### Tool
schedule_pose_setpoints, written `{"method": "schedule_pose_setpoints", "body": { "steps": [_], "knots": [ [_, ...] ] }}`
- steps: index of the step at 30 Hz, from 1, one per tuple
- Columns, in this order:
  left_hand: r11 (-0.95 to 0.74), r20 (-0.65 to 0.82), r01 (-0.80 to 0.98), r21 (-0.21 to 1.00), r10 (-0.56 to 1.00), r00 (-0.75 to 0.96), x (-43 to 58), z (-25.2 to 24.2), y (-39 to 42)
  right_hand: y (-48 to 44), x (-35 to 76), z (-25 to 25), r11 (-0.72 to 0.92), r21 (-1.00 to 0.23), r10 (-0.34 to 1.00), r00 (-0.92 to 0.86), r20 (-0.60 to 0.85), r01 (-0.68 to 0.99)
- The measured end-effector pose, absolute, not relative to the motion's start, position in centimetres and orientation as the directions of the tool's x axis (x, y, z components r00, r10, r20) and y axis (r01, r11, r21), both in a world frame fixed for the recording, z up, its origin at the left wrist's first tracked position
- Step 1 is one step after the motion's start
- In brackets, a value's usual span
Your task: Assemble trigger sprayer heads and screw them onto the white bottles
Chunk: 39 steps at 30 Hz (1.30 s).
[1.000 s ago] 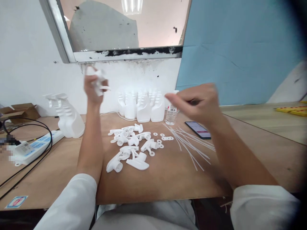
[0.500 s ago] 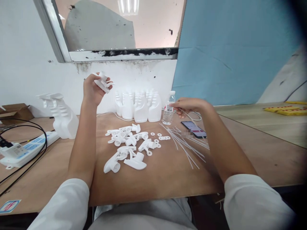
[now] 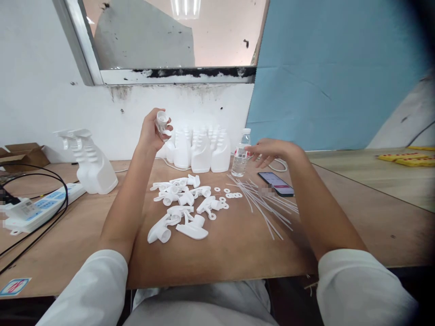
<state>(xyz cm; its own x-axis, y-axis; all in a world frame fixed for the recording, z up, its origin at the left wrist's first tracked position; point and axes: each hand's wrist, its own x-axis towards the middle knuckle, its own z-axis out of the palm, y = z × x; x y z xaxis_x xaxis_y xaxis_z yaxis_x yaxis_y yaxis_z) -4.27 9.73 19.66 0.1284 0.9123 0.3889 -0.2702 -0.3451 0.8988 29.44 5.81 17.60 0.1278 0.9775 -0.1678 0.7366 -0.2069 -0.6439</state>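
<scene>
My left hand [image 3: 148, 132] is raised above the table, its fingers wrapped around a white trigger spray head [image 3: 162, 120] whose round collar opening faces me. My right hand [image 3: 270, 148] hovers just right of a clear water bottle [image 3: 239, 159], fingers stretched and apart, with nothing visible in them. Under it lie a phone [image 3: 276, 184] and a loose fan of thin white tubes [image 3: 260, 203]. Several more spray heads [image 3: 193, 230] are heaped mid-table, and small white ring washers [image 3: 234, 195] lie to their right.
White spray bottles [image 3: 201, 154] stand in a group against the wall. At the left, more bottles with spray heads fitted [image 3: 93, 170] stand by a power strip [image 3: 50, 206] with black cables. A cardboard box [image 3: 25, 156] sits behind. Yellow items [image 3: 408, 159] lie far right.
My left hand has moved right and slightly down, turning the spray head so its collar faces me. My right hand's fingers have spread; the thin white strand beside them is gone from there.
</scene>
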Motion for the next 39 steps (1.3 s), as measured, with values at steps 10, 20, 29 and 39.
{"method": "schedule_pose_setpoints", "body": {
  "steps": [10, 20, 29, 39],
  "knots": [
    [-0.231, 0.308, -0.293, 0.928, 0.918, 0.25, -0.1, 17.8, 8.7, 2.3, 25.7, 19.1, 0.657, -0.621, 0.726, -0.135, 0.674, 0.428],
    [-0.313, 0.289, -0.008, 0.95, 0.865, 0.411, 0.7, 16.7, 8.5, -1.0, 23.2, 18.8, 0.803, -0.5, 0.594, -0.376, 0.711, 0.323],
    [-0.337, 0.286, 0.066, 0.939, 0.872, 0.397, 1.0, 17.1, 7.5, 0.1, 22.5, 18.1, 0.847, -0.341, 0.52, -0.506, 0.688, 0.407],
    [-0.374, 0.323, 0.112, 0.921, 0.89, 0.321, 1.3, 17.4, 7.2, 0.2, 22.1, 17.5, 0.844, -0.008, 0.356, -0.549, 0.756, 0.537]
  ]
}}
